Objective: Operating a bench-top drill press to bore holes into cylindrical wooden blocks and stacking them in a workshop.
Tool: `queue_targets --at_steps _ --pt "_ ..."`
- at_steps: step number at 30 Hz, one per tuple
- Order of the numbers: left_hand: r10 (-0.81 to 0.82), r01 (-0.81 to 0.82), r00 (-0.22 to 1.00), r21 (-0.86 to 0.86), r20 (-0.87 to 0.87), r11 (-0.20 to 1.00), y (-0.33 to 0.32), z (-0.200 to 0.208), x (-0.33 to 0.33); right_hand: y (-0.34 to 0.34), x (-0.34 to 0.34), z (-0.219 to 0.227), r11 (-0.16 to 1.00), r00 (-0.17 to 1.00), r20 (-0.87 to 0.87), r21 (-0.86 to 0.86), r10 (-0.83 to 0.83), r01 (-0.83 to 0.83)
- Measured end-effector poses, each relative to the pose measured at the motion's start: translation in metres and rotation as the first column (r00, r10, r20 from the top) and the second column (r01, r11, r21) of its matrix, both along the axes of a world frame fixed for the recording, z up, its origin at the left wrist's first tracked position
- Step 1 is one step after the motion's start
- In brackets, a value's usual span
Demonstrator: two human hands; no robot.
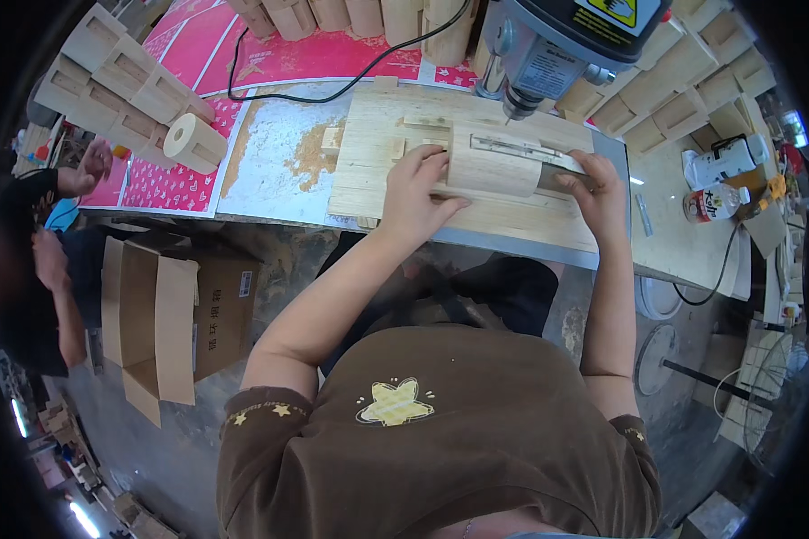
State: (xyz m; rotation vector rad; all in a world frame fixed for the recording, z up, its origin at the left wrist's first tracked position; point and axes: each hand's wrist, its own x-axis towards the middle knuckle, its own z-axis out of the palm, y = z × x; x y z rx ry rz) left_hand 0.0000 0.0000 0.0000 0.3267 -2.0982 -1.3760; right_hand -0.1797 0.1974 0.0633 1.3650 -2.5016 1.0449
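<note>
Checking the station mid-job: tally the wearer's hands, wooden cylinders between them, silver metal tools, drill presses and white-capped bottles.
Wearer's hands: 2 (left hand, right hand)
Wooden cylinder: 1
Silver metal tool: 1
Drill press: 1
White-capped bottle: 1
Total: 6

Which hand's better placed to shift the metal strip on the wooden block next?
Right, likely: the right hand has its fingers at the right end of the metal strip. The left hand is at the wooden block's opposite end.
</note>
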Motion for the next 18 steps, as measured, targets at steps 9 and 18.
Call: queue_targets --at_steps 9,18 --pt "0.357 -0.291 0.933 -0.509 0.035 0.81 -0.027 -0.007 -0.01 -0.028 -0.007 -0.016 0.998 0.999 -0.029 -0.06 -0.016 0.014" --pt "0.21 -0.157 0.976 -0.471 0.062 0.868 -0.037 -0.015 -0.006 -0.027 -0.053 0.044 0.83 0.985 0.172 -0.549 -0.004 0.099"
